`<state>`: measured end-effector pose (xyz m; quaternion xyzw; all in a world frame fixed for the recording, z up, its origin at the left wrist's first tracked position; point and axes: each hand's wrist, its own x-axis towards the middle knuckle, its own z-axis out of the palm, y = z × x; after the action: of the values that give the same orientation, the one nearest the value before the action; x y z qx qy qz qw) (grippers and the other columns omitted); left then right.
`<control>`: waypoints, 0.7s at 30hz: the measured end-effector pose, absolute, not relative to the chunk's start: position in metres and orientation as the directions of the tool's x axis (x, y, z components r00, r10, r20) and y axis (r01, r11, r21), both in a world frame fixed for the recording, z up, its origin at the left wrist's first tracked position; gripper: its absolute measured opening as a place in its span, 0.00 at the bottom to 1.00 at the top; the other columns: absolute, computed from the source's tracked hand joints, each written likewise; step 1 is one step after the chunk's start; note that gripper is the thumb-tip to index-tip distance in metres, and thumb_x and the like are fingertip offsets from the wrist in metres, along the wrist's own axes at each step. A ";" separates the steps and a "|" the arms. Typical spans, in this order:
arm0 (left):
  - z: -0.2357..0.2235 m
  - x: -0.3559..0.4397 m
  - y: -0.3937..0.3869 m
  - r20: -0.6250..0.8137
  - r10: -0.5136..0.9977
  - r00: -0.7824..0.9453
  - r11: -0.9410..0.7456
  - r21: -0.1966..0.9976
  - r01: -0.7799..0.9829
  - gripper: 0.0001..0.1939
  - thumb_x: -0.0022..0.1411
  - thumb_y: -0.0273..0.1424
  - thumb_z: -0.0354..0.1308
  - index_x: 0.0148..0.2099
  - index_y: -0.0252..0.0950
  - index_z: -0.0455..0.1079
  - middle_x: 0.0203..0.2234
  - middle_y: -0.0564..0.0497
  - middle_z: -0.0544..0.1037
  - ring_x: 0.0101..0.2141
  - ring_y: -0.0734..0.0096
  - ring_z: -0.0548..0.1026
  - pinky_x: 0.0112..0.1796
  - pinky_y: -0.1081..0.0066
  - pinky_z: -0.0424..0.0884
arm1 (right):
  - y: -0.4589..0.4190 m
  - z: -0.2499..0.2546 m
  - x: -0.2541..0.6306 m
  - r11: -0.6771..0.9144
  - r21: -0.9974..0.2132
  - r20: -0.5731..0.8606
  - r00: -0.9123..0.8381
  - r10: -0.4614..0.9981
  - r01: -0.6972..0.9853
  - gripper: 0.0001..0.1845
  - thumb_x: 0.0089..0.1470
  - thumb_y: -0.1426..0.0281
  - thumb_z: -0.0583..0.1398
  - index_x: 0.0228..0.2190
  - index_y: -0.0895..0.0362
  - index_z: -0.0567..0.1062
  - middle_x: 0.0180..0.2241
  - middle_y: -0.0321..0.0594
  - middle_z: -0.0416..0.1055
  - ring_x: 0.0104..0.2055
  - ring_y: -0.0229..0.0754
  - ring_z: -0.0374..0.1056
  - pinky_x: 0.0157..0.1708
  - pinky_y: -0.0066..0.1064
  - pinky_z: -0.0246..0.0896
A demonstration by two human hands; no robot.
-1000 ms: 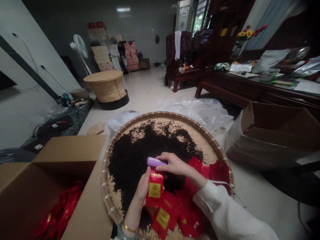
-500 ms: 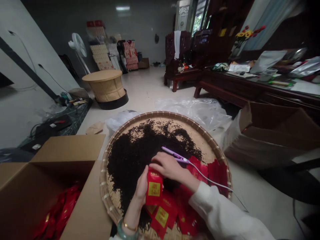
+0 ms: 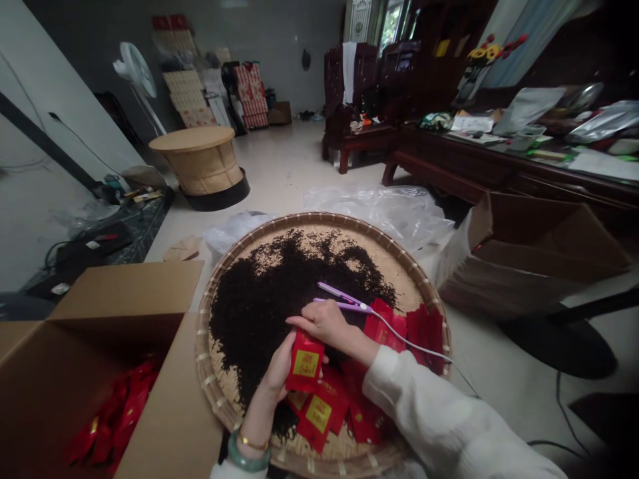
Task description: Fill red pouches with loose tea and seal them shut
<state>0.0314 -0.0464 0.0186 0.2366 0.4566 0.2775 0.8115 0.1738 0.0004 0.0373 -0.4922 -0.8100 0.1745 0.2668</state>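
Observation:
My left hand (image 3: 281,364) holds a small red packet (image 3: 305,364) with a gold label upright over a round woven bamboo tray (image 3: 207,372). My right hand (image 3: 324,326) is closed at the packet's top edge, its thumb lying across it; the tips of its other fingers are hidden. Dark, thin, dried leaves that look like tea (image 3: 264,299) cover much of the tray. Just beyond my right hand lies a purple hair straightener (image 3: 344,301), its two arms apart and a white cord running right. Below my hands, several red packets (image 3: 319,414) lie flat.
More red packets (image 3: 424,332) lie at the tray's right side. On the left stands an open cardboard box (image 3: 164,406) with red packets inside. Another open box (image 3: 509,273) is at the right. Clear plastic sheeting (image 3: 384,209) lies behind the tray, and a round stand (image 3: 200,163) farther back.
My right hand has closed more at the packet's top, its fingers now curled in. The packet tilts slightly. The whole view has shifted a little.

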 end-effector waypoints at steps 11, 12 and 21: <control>0.027 0.031 -0.046 -0.634 0.689 0.351 0.722 0.640 -0.262 0.29 0.63 0.49 0.46 0.40 0.25 0.72 0.21 0.42 0.80 0.16 0.67 0.75 0.19 0.71 0.72 | 0.000 0.046 0.206 -0.095 -0.990 -0.133 -0.498 0.857 0.101 0.15 0.46 0.60 0.64 0.29 0.61 0.78 0.20 0.33 0.70 0.21 0.33 0.62 0.23 0.25 0.59; 0.027 0.032 -0.047 -0.630 0.693 0.350 0.718 0.646 -0.258 0.29 0.63 0.49 0.46 0.41 0.25 0.72 0.21 0.42 0.80 0.16 0.66 0.75 0.19 0.70 0.72 | 0.000 0.045 0.208 -0.105 -0.991 -0.134 -0.503 0.854 0.086 0.15 0.45 0.60 0.64 0.30 0.60 0.79 0.21 0.34 0.71 0.21 0.33 0.63 0.24 0.26 0.60; 0.027 0.031 -0.049 -0.575 0.742 0.346 0.663 0.705 -0.251 0.27 0.60 0.50 0.52 0.40 0.27 0.72 0.20 0.44 0.79 0.17 0.66 0.75 0.19 0.70 0.72 | -0.001 0.043 0.208 -0.095 -0.986 -0.138 -0.341 0.930 0.140 0.21 0.36 0.61 0.69 0.32 0.58 0.72 0.15 0.25 0.65 0.16 0.32 0.60 0.18 0.24 0.54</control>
<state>0.0308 -0.0494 0.0268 0.2583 0.4747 0.3186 0.7787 0.2077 -0.0008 0.0431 -0.4612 -0.5797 0.5784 0.3415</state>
